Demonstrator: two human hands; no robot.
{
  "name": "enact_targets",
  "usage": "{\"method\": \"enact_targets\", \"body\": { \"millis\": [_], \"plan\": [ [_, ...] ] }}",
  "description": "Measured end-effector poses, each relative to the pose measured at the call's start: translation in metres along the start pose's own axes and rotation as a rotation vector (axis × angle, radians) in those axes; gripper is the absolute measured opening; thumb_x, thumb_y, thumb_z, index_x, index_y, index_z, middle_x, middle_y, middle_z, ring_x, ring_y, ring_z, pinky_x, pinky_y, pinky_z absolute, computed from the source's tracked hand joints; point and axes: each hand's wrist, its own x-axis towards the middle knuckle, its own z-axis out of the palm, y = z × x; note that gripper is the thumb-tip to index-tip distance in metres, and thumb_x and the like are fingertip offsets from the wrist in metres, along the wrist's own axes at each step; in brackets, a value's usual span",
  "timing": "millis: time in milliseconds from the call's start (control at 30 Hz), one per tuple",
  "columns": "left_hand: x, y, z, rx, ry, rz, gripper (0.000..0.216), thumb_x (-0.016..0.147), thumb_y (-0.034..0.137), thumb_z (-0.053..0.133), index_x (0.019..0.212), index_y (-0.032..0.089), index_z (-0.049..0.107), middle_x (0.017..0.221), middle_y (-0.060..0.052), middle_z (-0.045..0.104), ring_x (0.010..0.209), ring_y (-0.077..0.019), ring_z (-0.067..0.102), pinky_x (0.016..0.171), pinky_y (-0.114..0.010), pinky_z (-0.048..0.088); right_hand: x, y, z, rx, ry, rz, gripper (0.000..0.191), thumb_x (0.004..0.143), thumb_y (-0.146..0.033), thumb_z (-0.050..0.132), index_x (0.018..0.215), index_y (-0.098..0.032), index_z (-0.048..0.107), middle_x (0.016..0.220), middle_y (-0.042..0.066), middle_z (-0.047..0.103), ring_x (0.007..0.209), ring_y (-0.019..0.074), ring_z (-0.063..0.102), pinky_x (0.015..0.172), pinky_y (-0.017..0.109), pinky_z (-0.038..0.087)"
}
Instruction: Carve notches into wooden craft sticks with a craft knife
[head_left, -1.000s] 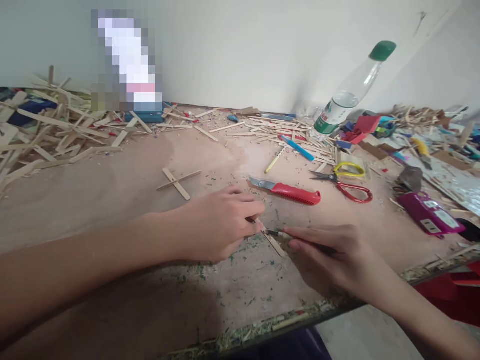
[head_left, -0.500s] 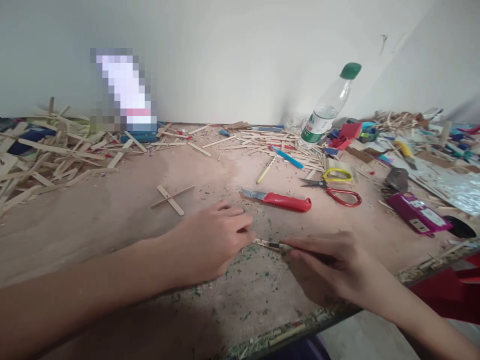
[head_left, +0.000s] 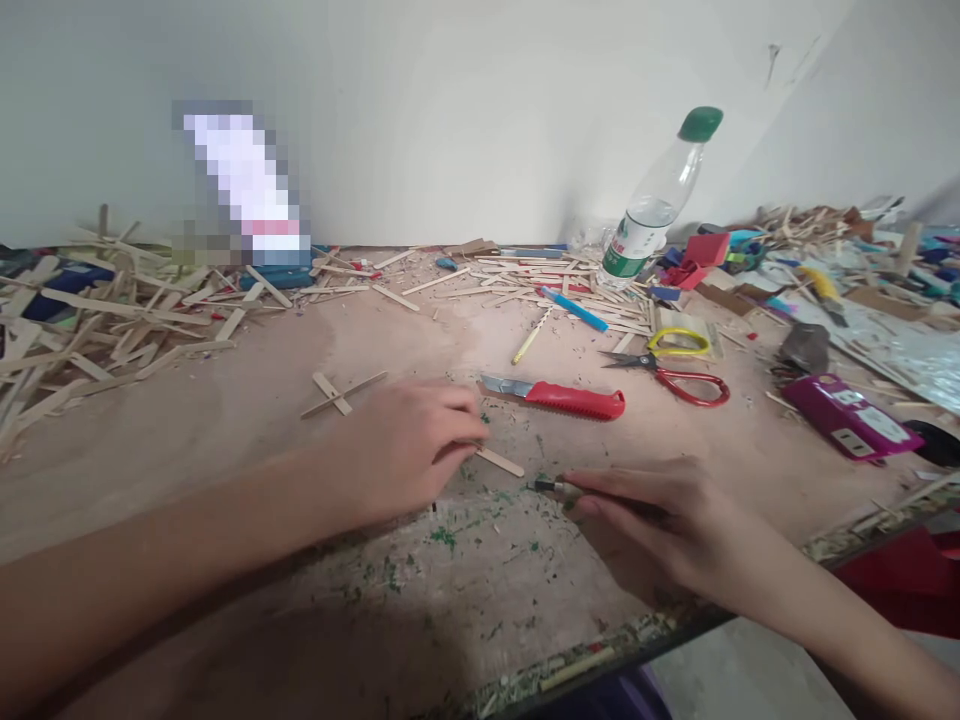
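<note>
My left hand (head_left: 416, 445) is closed, pinching a wooden craft stick (head_left: 501, 461) between thumb and fingers; its rounded free end points right. My right hand (head_left: 660, 520) grips a slim craft knife (head_left: 555, 488) like a pen. The knife's dark tip points left and sits near the tabletop, a little apart from the stick's end. Most of the knife's handle is hidden by my fingers. Beyond my left hand, two sticks form a cross (head_left: 335, 397), partly covered by the hand. A red utility knife (head_left: 574, 398) with its blade out lies beyond both hands.
Scissors (head_left: 675, 365) with yellow and red handles lie at right, near a purple power strip (head_left: 851, 415). A water bottle (head_left: 634, 240) stands by the wall. Loose sticks (head_left: 112, 320) pile up at left. Green shavings (head_left: 442, 537) dot the tabletop (head_left: 285, 590). A blurred-out screen (head_left: 247, 180) leans at back left.
My left hand has shifted up and left with the craft stick, whose end has come away from the knife tip. It now covers more of the cross. My right hand stays nearly in place.
</note>
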Motion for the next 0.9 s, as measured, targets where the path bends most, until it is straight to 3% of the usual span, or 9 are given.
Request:
{"method": "enact_targets", "body": {
  "millis": [100,233,433,667,733,800,900],
  "plan": [
    [0.002,-0.015,-0.009,0.020,-0.050,-0.011,0.026,0.104,0.016,0.057,0.099,0.021,0.081,0.107,-0.003,0.075,0.095,-0.0200,0.069,0.084,-0.034,0.048,0.001,0.001,0.000,-0.028,0.001,-0.007,0.025,0.106,-0.024,0.065,0.125,-0.019,0.081,0.109,0.003,0.086,0.087,0.0184,0.084,0.074,0.025,0.066],
    [0.001,-0.017,-0.010,-0.030,-0.095,-0.031,0.024,0.104,0.016,0.058,0.098,0.020,0.081,0.101,-0.002,0.074,0.091,-0.0191,0.069,0.080,-0.033,0.047,0.004,-0.002,0.001,-0.030,0.008,-0.003,0.026,0.106,-0.023,0.063,0.125,-0.020,0.081,0.109,0.003,0.086,0.087,0.0175,0.084,0.075,0.024,0.066],
    [-0.003,0.005,0.007,-0.132,-0.094,-0.002,0.024,0.104,0.016,0.061,0.095,0.019,0.082,0.088,-0.001,0.069,0.082,-0.0160,0.065,0.073,-0.030,0.043,-0.002,-0.008,0.006,-0.003,0.012,0.026,0.030,0.108,-0.022,0.062,0.134,-0.023,0.077,0.102,-0.001,0.087,0.076,0.0123,0.081,0.067,0.019,0.063],
    [-0.005,0.029,0.011,-0.237,-0.116,-0.020,0.016,0.103,0.021,0.067,0.098,0.020,0.083,0.085,-0.001,0.072,0.078,-0.0158,0.066,0.071,-0.029,0.044,-0.007,-0.004,0.012,-0.024,0.024,0.015,0.030,0.109,-0.022,0.060,0.133,-0.019,0.077,0.117,0.003,0.085,0.093,0.0169,0.084,0.078,0.021,0.066],
    [-0.002,0.024,0.006,-0.277,-0.133,-0.008,0.016,0.102,0.022,0.070,0.110,0.022,0.082,0.096,-0.001,0.075,0.087,-0.0164,0.069,0.080,-0.028,0.049,-0.006,-0.003,0.011,-0.021,0.020,0.003,0.029,0.109,-0.022,0.061,0.133,-0.020,0.077,0.115,0.002,0.085,0.090,0.0160,0.084,0.076,0.020,0.065],
    [0.002,0.014,0.002,-0.225,-0.152,0.020,0.026,0.101,0.028,0.073,0.127,0.025,0.078,0.122,-0.005,0.074,0.112,-0.0221,0.069,0.100,-0.033,0.050,-0.006,-0.002,0.010,-0.018,0.014,-0.006,0.030,0.108,-0.021,0.062,0.134,-0.020,0.077,0.114,0.002,0.086,0.088,0.0158,0.084,0.074,0.019,0.065],
    [0.006,0.001,0.003,-0.099,-0.225,0.107,0.053,0.104,0.051,0.068,0.153,0.030,0.061,0.163,-0.012,0.051,0.151,-0.0338,0.047,0.126,-0.051,0.035,-0.006,-0.002,0.008,-0.012,0.016,-0.017,0.030,0.107,-0.019,0.063,0.133,-0.020,0.077,0.115,0.003,0.085,0.089,0.0165,0.084,0.074,0.019,0.065]
  ]
}}
